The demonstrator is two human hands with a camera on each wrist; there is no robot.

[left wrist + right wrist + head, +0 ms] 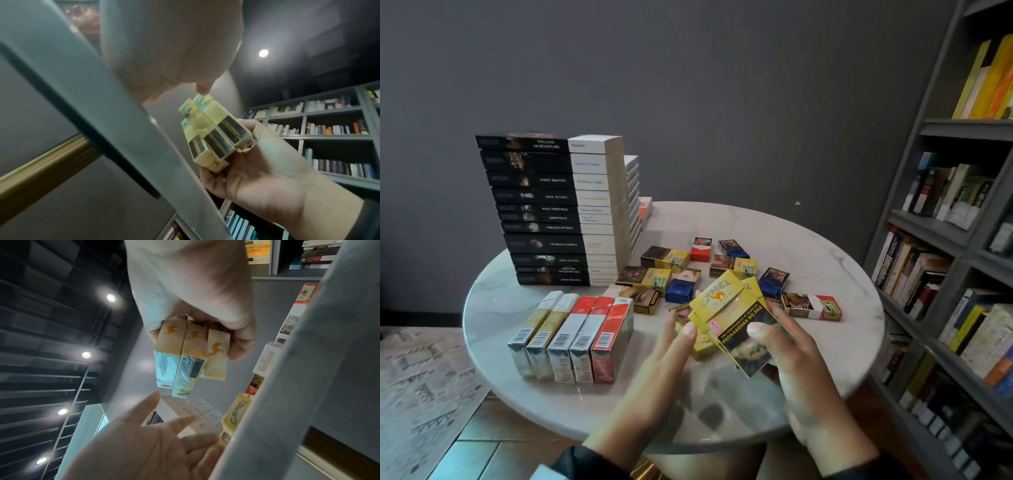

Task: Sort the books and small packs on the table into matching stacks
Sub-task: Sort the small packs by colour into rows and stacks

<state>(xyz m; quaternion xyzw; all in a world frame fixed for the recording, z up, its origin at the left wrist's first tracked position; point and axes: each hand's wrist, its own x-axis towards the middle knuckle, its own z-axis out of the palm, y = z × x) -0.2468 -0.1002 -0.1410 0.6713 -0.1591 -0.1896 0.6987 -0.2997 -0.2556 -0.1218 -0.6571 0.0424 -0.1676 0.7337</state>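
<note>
My right hand [784, 346] grips three yellow Camel packs [729, 308] side by side, a little above the marble table [791, 233]. The right wrist view shows the right hand [195, 296] wrapped round the tops of the yellow packs [189, 353]. My left hand [674, 346] is open with straight fingers, and its tips touch the left edge of the packs. In the left wrist view one fingertip [202, 90] meets the top of the packs [213, 134]. Another yellow pack [703, 344] lies on the table under my hands.
A tall stack of black-and-white books [558, 209] stands at the table's back left, with a lower stack [633, 192] behind it. Several upright packs [575, 339] form a row at front left. Loose yellow, blue and red packs [681, 287] lie mid-table. Bookshelves [945, 274] stand on the right.
</note>
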